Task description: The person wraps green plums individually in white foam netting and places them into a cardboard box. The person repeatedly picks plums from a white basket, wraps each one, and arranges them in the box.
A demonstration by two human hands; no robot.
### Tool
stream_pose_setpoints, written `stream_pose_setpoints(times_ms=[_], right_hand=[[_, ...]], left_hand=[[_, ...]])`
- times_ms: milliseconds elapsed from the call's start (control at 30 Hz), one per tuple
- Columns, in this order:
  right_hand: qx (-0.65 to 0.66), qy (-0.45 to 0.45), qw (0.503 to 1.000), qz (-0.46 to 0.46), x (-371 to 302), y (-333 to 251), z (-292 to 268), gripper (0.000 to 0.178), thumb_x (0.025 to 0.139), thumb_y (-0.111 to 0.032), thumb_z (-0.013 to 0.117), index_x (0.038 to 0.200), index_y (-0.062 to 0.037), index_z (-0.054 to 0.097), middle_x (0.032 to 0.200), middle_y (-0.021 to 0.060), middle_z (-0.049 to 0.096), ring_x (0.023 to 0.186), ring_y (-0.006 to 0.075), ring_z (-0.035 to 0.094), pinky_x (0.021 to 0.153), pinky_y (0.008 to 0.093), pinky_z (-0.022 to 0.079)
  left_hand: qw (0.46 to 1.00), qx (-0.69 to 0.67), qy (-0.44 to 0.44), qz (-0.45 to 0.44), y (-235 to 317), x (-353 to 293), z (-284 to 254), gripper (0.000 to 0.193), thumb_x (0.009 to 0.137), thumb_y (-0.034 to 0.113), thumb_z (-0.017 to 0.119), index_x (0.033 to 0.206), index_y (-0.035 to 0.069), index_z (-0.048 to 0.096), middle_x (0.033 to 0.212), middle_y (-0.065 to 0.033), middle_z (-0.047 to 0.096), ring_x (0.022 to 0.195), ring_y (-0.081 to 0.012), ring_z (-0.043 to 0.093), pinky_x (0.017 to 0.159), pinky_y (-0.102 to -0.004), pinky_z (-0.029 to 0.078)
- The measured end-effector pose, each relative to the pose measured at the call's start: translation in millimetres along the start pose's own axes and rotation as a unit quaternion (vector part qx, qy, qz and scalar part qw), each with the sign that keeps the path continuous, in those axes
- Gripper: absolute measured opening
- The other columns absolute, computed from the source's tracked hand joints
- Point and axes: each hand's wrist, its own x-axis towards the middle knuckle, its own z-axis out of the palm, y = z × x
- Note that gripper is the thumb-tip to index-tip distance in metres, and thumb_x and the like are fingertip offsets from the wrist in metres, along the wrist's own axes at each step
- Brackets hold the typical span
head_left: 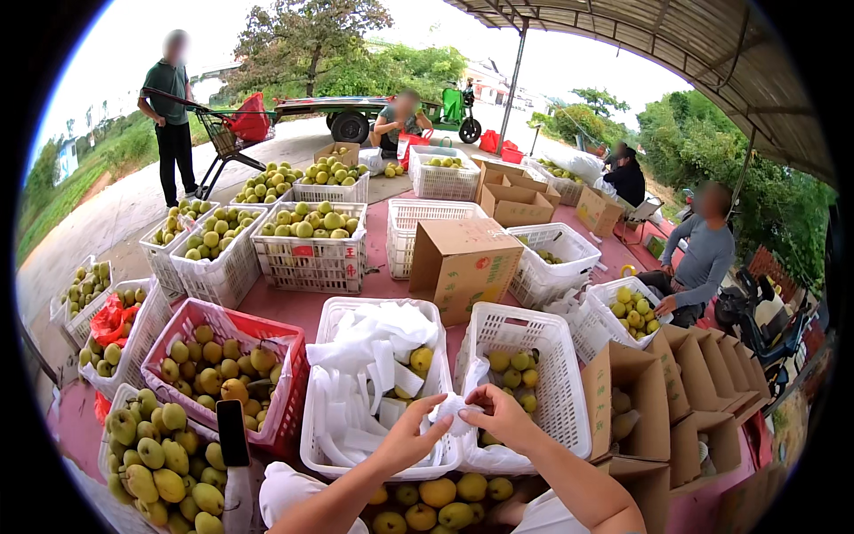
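My left hand [412,440] and my right hand [503,422] meet in front of me, both closed on a white foam net sleeve [455,412]. Whether a pear sits inside it, I cannot tell. Below them is a white crate [313,442] piled with more white foam sleeves [354,374], with a few yellow pears [421,359] showing at its right side. Just right of it, a second white crate [569,392] holds green-yellow pears [513,372]. More pears [437,491] lie close to my lap, under my forearms.
A red crate [294,378] of pears and a phone [232,432] are on my left. Open cardboard boxes [627,400] line my right, and a tall carton [463,267] stands ahead. A person [703,254] sits at right; another [169,116] stands by a cart [227,133].
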Motion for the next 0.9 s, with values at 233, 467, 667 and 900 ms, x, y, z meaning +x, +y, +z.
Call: stream_pose_setpoints(times_ms=[233,467,667,900], right_hand=[[0.076,-0.012,0.995,-0.066,-43,0,-4,0.038,0.086,-0.021,0.071,0.111,-0.003,0.048,0.103,0.0028,0.052,0.091,0.0081,0.053,0.079,0.023,0.046],[-0.078,0.009,0.994,-0.078,-48,11,-5,0.047,0.08,-0.027,0.077,0.111,-0.0039,0.052,0.091,0.004,0.056,0.076,0.0108,0.056,0.069,0.0258,0.048],[-0.112,0.071,0.979,-0.156,-56,11,-12,0.042,0.083,-0.02,0.069,0.116,-0.0041,0.049,0.086,0.0081,0.054,0.07,0.0161,0.056,0.065,0.0282,0.048],[-0.098,0.202,0.963,-0.149,-54,27,-12,0.051,0.079,-0.011,0.064,0.121,-0.0023,0.038,0.089,0.0141,0.059,0.073,0.024,0.06,0.067,0.033,0.05]], left_hand=[[0.968,-0.185,-0.168,-0.01,0,-9,40,0.065,0.094,0.023,0.056,0.146,0.0,0.023,0.139,-0.0121,0.041,0.127,-0.0188,0.041,0.105,-0.0322,0.033],[0.966,-0.182,-0.181,-0.044,-14,-5,44,0.063,0.091,0.01,0.046,0.148,0.001,0.019,0.136,-0.0059,0.041,0.123,-0.0123,0.039,0.105,-0.0284,0.029],[0.957,-0.225,-0.175,-0.06,-35,4,59,0.064,0.091,0.013,0.039,0.147,-0.004,0.014,0.137,-0.0083,0.04,0.122,-0.0137,0.04,0.104,-0.0284,0.029],[0.992,-0.009,-0.119,0.042,-8,4,88,0.049,0.097,0.01,0.037,0.143,-0.001,0.026,0.13,-0.0111,0.045,0.117,-0.0181,0.046,0.101,-0.0298,0.034]])
